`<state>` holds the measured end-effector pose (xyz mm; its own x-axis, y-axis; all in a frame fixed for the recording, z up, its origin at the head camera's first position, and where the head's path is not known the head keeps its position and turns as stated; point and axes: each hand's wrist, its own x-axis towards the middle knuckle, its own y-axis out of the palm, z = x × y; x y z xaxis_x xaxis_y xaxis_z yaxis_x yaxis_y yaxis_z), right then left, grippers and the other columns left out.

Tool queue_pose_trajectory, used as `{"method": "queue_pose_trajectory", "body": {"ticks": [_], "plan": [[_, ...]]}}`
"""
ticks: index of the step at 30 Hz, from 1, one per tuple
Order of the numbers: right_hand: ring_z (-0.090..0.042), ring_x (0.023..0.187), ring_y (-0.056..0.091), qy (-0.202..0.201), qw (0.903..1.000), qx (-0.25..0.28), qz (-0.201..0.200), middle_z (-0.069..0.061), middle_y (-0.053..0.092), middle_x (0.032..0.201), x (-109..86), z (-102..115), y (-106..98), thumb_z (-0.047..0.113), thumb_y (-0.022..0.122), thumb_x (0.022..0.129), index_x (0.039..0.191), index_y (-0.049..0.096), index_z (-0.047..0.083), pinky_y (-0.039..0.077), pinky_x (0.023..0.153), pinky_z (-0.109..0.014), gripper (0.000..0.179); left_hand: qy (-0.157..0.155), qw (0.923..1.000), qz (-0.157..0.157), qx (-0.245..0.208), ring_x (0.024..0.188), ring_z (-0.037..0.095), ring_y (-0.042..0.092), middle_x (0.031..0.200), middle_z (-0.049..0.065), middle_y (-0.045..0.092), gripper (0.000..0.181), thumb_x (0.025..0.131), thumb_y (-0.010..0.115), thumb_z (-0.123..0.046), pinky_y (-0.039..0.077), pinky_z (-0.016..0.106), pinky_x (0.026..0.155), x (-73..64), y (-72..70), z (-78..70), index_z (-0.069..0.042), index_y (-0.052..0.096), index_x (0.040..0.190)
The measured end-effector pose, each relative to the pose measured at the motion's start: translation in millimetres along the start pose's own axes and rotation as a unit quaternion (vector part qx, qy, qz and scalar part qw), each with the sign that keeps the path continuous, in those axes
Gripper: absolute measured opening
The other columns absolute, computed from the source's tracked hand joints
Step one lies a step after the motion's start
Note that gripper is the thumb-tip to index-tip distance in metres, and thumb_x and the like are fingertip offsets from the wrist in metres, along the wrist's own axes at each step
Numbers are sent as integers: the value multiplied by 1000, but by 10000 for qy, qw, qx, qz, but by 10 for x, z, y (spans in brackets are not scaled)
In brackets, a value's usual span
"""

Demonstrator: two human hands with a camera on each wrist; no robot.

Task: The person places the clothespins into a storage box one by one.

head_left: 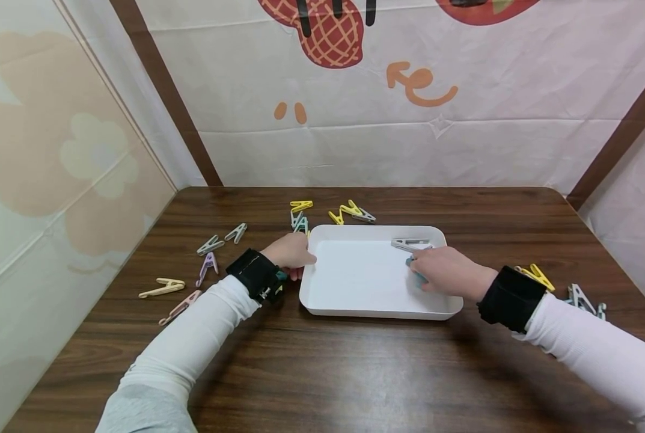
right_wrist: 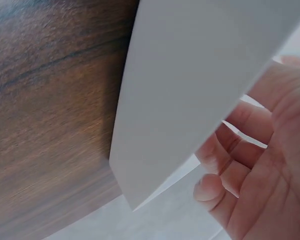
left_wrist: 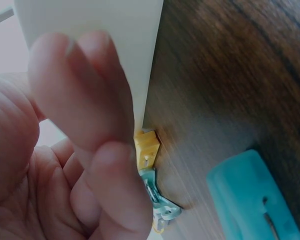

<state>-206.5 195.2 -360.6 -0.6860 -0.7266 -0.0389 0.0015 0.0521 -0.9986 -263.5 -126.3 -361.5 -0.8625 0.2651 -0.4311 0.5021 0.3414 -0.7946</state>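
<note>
A white tray (head_left: 365,270) lies on the table. Its left rim is gripped by my left hand (head_left: 291,251), thumb over the inside and fingers curled by the outer wall. In the left wrist view a teal clothespin (left_wrist: 255,195) lies on the wood beside that hand. My right hand (head_left: 446,273) reaches over the tray's right side. A grey clothespin (head_left: 403,245) lies inside near the back right corner, by the index fingertip. Partly hidden under the right fingers is a teal clothespin (head_left: 419,280); whether they pinch it I cannot tell.
Behind the tray lie yellow clothespins (head_left: 302,205) and a grey one. Left of it are grey clothespins (head_left: 210,245), a purple one (head_left: 207,267), a beige one (head_left: 162,287) and a pink one (head_left: 180,307). More clothespins (head_left: 580,297) lie by the right forearm. A printed cloth hangs behind.
</note>
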Motion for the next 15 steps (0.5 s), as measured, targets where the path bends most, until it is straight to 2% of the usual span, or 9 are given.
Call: {"method": "queue_pose_trajectory", "body": {"ticks": [2, 6, 9, 12, 15], "plan": [[-14, 64, 42, 7, 10000, 1, -31, 2, 45, 73, -3, -9, 9, 12, 81, 76, 77, 64, 10, 39, 55, -26, 17, 7, 10000, 4, -10, 41, 13, 56, 53, 7, 61, 28, 93, 55, -12, 43, 22, 42, 2, 1, 2, 1, 63, 69], [-17, 72, 53, 19, 9999, 73, -95, -5, 61, 89, -28, -7, 10, 13, 81, 76, 88, 66, 8, 46, 61, -31, 20, 11, 10000, -9, -24, 41, 13, 56, 53, 7, 61, 28, 93, 56, -12, 43, 23, 42, -5, 2, 0, 0, 63, 69], [-17, 76, 56, 35, 9996, 198, -188, -6, 64, 97, -76, 4, -11, 14, 81, 77, 97, 66, 7, 49, 65, -33, 25, 48, 10000, 10, -15, 41, 13, 56, 53, 7, 61, 28, 93, 55, -12, 44, 23, 42, -18, 1, -5, 0, 63, 69], [-12, 69, 49, 100, 9984, 444, -347, 0, 59, 87, -142, 18, -63, 14, 80, 79, 97, 66, 9, 45, 61, -29, 22, 61, 10000, 19, -29, 41, 14, 56, 53, 7, 61, 29, 93, 55, -12, 44, 23, 42, -25, 2, -9, 0, 63, 68], [-8, 63, 42, 205, 9954, 746, -564, 3, 56, 85, -217, 37, -145, 14, 78, 81, 95, 66, 11, 40, 56, -26, 19, 51, 10000, -7, -56, 41, 14, 57, 53, 7, 61, 28, 93, 56, -12, 44, 23, 42, -16, 1, -1, 0, 63, 69]]}}
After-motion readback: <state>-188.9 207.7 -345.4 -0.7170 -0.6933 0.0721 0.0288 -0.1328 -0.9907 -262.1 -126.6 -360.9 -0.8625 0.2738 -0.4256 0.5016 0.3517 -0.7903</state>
